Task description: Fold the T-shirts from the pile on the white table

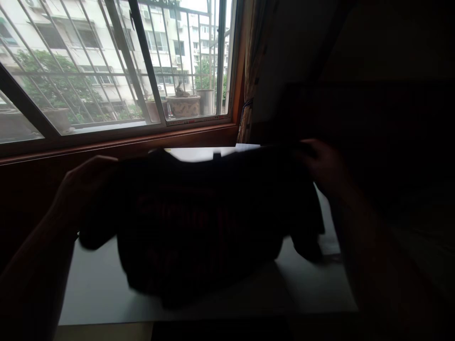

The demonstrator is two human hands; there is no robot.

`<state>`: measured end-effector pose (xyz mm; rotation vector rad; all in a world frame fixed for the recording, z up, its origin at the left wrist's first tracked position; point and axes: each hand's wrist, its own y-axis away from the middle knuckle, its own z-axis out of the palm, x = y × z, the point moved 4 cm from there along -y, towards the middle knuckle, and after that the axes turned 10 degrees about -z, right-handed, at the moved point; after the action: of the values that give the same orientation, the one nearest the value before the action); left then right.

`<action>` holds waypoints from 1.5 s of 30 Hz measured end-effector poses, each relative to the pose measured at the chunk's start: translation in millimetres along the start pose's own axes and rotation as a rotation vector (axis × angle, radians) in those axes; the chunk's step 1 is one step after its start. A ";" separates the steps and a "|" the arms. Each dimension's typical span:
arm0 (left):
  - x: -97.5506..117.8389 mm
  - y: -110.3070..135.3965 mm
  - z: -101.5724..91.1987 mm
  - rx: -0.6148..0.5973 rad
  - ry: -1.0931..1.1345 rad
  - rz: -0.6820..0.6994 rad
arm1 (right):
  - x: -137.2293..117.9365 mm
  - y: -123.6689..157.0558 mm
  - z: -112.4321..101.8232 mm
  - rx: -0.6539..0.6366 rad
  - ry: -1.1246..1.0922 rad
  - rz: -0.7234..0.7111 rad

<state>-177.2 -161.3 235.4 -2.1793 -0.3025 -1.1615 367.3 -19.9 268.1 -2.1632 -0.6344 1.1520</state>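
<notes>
A black T-shirt [199, 213] with dim reddish lettering across its front hangs spread out between my hands, above a white tabletop. At the shirt's left shoulder, my left hand [90, 173] is closed on the cloth. My right hand [322, 158] grips the opposite shoulder, its fingers partly lost in shadow. Both short sleeves droop outward, and the lower part of the shirt sags over the table. Dim light and blur hide the folds.
The white table [95, 284] lies below the shirt. Behind it stands a barred window [106, 71] with a wooden sill [199, 135]. Potted plants [183, 104] sit outside the glass. A curtain [250, 71] is gathered at the window's right edge; the right side is very dark.
</notes>
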 end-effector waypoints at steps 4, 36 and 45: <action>51.3 -43.8 48.8 0.224 -0.394 0.392 | 18.2 -34.0 34.4 0.128 0.231 -0.268; -50.1 70.7 152.6 -0.316 0.388 -0.407 | 1.3 127.5 152.8 -0.170 -0.749 0.418; -40.9 27.8 40.1 -0.187 0.340 -0.335 | 5.2 105.7 75.8 -0.321 -0.620 0.485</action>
<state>-161.4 -153.4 174.2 -2.0877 -0.4355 -1.7826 319.1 -69.7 157.9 -2.2862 -0.5870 2.1547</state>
